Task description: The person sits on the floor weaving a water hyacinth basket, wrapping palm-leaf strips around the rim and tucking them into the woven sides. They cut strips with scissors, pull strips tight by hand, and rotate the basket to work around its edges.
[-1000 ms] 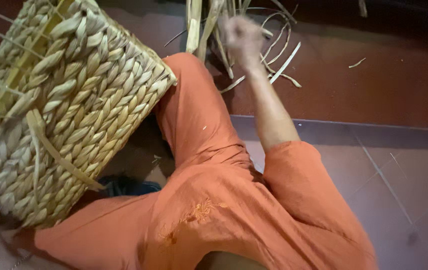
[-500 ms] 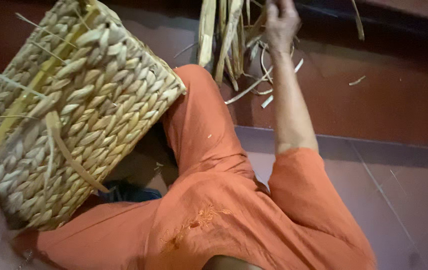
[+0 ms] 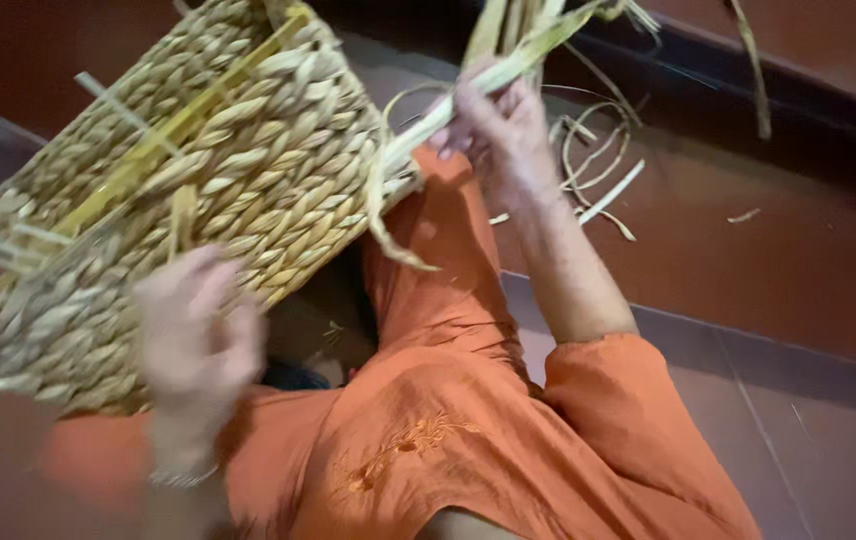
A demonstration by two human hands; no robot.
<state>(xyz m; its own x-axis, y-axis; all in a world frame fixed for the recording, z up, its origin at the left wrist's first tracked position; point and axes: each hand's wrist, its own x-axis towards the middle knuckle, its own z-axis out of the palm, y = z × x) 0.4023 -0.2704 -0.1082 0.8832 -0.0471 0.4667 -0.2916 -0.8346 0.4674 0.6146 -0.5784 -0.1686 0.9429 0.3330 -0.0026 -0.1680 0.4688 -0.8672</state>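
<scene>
A woven straw basket rests tilted on my lap at the left, its loose strand ends sticking out. My left hand, blurred, lies against the basket's near side with fingers spread. My right hand is closed on a long pale dried strand that runs from the upper right down toward the basket's corner and curls below it. My legs and arm are in orange cloth.
Loose dried strands and curled scraps lie on the red-brown floor beyond my right hand. A bundle of strands stands at the top middle. A dark step edge crosses the upper right.
My right hand came back from the strand pile holding a strand toward the basket. My left hand rose onto the basket's side. The view shifted left.
</scene>
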